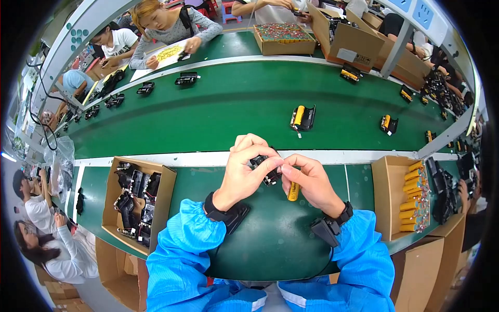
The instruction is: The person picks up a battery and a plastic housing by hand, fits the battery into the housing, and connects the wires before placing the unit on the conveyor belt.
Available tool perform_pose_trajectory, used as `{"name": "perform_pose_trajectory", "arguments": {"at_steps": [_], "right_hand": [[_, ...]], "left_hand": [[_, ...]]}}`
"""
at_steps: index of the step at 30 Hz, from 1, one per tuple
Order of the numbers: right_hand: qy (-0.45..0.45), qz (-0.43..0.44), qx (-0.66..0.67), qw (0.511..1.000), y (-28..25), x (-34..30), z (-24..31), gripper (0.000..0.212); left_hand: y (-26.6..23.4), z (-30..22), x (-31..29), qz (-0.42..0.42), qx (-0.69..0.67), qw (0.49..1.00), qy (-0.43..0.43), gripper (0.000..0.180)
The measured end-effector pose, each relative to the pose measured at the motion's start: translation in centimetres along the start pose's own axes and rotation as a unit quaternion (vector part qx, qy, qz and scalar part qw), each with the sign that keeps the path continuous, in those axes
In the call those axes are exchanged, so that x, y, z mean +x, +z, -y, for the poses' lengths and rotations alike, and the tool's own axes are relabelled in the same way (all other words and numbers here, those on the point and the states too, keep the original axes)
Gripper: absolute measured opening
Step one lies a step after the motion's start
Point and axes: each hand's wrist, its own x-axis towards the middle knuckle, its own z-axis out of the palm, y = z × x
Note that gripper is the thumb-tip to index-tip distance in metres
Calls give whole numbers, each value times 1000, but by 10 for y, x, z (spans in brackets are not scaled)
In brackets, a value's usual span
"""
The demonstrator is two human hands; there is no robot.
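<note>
In front of my chest, my left hand (243,169) is closed around a small black plastic housing (271,179), and its fingers hide much of that part. Close beside it, my right hand (312,182) pinches with thumb and forefinger near the housing's edge. A yellow cylindrical battery (293,192) points down from under the right fingers. The fingertips of both hands meet; whatever fine piece lies between them is too small to make out. Beyond my hands, on the green belt, lies a black housing with a yellow battery (299,115) in it.
A carton (167,200) of black housings stands left, and a carton (383,197) with yellow batteries (413,200) right. The green conveyor belt (223,122) carries several black assemblies. Grey posts (456,132) rise at both sides. Other people sit across the belt and at the left.
</note>
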Motion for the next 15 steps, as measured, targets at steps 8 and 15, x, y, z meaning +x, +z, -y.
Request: {"name": "perform_pose_trajectory", "arguments": {"at_steps": [8, 15], "right_hand": [[94, -3, 185, 978, -8, 3, -2, 16], [78, 42, 155, 984, -9, 3, 4, 15]], "left_hand": [[-3, 3, -1, 0, 65, 993, 94, 10], [-6, 8, 2, 27, 78, 987, 134, 19]]}}
